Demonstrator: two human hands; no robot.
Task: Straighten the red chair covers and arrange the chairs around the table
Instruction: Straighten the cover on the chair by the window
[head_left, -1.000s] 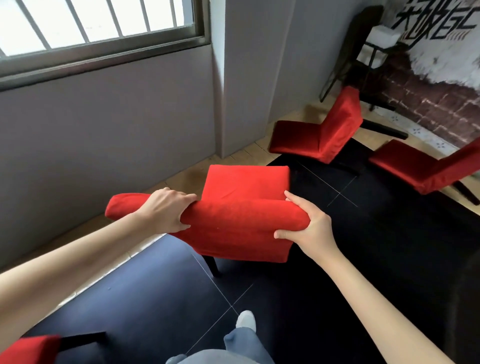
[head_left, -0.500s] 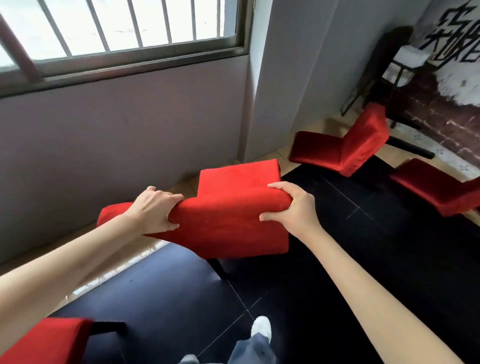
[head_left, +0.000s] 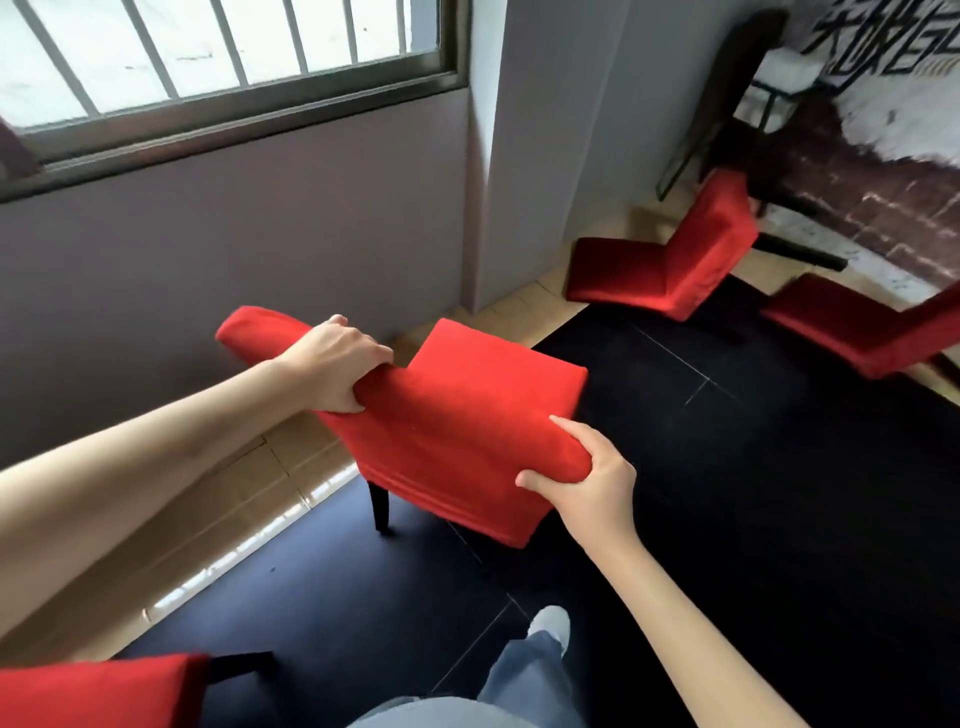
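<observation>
Both hands are on the red-covered chair (head_left: 457, 415) right in front of the person. The left hand (head_left: 340, 364) is clamped over the top edge of the backrest near its far end, fingers curled over the fabric and thumb tucked underneath. The right hand (head_left: 584, 480) grasps the near end of that same top edge, thumb on the outer face, fingers wrapped round the padded corner. The chair stands at the seam where the pale wooden floor (head_left: 249, 499) meets the black mat (head_left: 753, 493), its seat pointing away towards the grey wall (head_left: 234, 244) under the barred window (head_left: 208, 57). One black leg (head_left: 379, 506) shows below the hem of the red cover, which hangs fairly smooth down the back.

Over on the right, two more red-covered chairs: one (head_left: 670, 265) by the grey pillar (head_left: 545, 130), its backrest leaning away from us, and another (head_left: 872, 332) cut by the right edge. A fourth red chair (head_left: 98, 691) peeks in at the bottom left corner. In the far corner a dark folded stand (head_left: 727, 104) leans by the brick-patterned wall (head_left: 878, 192), and above it there is large black lettering (head_left: 878, 41) on white, Chinese-style characters, cropped and too broken up to read. A jeans leg and a pale shoe (head_left: 548, 623) sit at the bottom on the mat.
</observation>
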